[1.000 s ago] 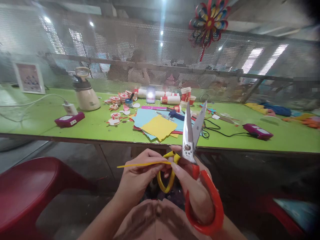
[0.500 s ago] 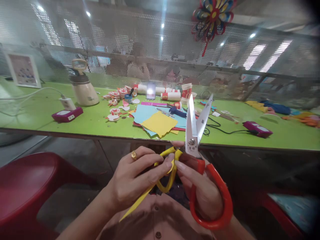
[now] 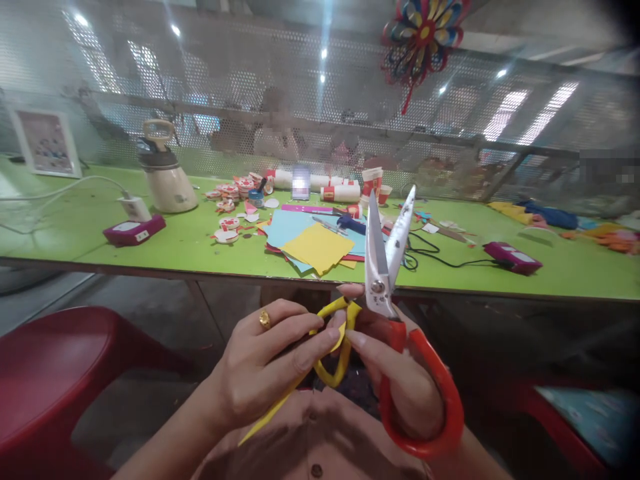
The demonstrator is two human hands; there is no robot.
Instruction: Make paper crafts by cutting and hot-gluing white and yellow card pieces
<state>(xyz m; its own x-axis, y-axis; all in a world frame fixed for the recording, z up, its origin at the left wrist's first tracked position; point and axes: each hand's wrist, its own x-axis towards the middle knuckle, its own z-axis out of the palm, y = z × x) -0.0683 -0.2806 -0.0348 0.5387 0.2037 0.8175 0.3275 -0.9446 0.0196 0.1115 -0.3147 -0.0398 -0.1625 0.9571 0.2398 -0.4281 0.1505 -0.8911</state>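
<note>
A curled yellow paper strip [image 3: 342, 365] forms a loop between my hands, its loose tail slanting down to the lower left. My left hand [image 3: 280, 357], with a gold ring on one finger, pinches the strip from the left. My right hand [image 3: 400, 373] touches the loop's right side with its fingertips. Red-handled scissors [image 3: 453, 413] hang on that same hand, the handle around the thumb side. Their blades point up and stand apart, with nothing between them. Both hands are in front of the table edge, above my lap.
On the green table [image 3: 215, 260] lie coloured paper sheets [image 3: 320, 247], a dark blue glue gun [image 3: 353, 223] with a black cable, paper cups [image 3: 340, 193] and cut-out pieces [image 3: 227, 233]. A beige kettle [image 3: 170, 183] and purple power sockets [image 3: 135, 230] stand around. A red stool [image 3: 50, 373] is at left.
The scissors have tilted and shifted slightly to the left with my right hand. My left hand and the yellow strip have hardly moved.
</note>
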